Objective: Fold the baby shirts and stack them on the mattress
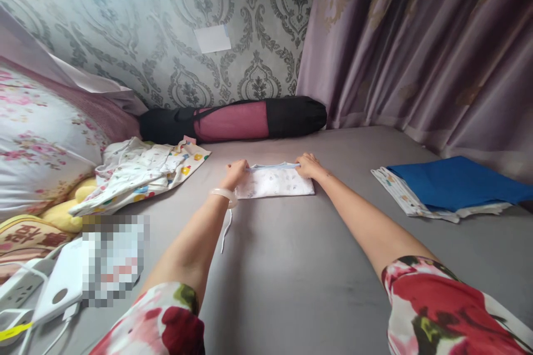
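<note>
A small white garment with a faint print and a light blue edge lies folded into a flat rectangle on the grey bed sheet. My left hand is closed on its far left corner, a pale bangle on the wrist. At the far right corner, my right hand pinches the fabric. A thin white tie string trails from the left side onto the sheet. The fingertips of both hands are partly hidden behind the hands themselves.
Printed cloths lie crumpled at left, near a floral pillow. A power strip and a white device with cables are at lower left. Folded cloths with a blue one sit at right. A black-and-pink roll bag lines the wall.
</note>
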Action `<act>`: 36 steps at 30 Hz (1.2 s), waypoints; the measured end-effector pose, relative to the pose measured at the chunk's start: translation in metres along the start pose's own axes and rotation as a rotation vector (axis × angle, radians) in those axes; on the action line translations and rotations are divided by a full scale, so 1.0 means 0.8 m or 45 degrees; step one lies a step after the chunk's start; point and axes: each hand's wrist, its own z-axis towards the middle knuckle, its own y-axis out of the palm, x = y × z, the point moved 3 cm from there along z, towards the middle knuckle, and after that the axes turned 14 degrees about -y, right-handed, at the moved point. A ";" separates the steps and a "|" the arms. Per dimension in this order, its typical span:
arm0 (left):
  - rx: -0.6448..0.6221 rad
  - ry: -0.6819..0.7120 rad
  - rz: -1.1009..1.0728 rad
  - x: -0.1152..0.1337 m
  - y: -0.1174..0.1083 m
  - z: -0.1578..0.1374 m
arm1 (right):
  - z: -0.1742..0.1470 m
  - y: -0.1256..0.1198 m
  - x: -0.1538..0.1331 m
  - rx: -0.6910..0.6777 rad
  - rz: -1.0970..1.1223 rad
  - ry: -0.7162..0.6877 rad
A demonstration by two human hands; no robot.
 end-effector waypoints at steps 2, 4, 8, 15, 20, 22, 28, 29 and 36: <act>0.013 -0.035 -0.009 0.001 -0.012 -0.007 | -0.003 -0.008 0.001 0.025 0.014 0.003; 0.014 -0.057 -0.041 0.002 -0.027 -0.014 | -0.006 -0.016 0.003 0.062 0.067 -0.011; 0.012 -0.046 -0.192 0.000 -0.060 -0.024 | -0.012 -0.035 0.010 0.141 0.265 -0.097; 0.017 0.065 -0.356 -0.001 -0.107 -0.035 | -0.032 -0.084 0.010 0.320 0.351 -0.311; 0.253 0.078 -0.288 0.010 -0.124 -0.061 | -0.050 -0.094 0.004 0.524 0.209 -0.394; 0.291 0.097 -0.220 0.011 -0.118 -0.072 | -0.061 -0.086 0.003 0.559 0.159 -0.437; 0.322 0.294 -0.137 -0.005 -0.083 -0.107 | -0.107 -0.055 0.000 0.557 0.165 -0.605; 0.320 0.345 -0.140 -0.008 -0.078 -0.114 | -0.116 -0.050 -0.001 0.559 0.171 -0.631; 0.270 0.570 -0.109 -0.027 -0.044 -0.161 | -0.162 -0.013 -0.008 0.473 0.086 -0.750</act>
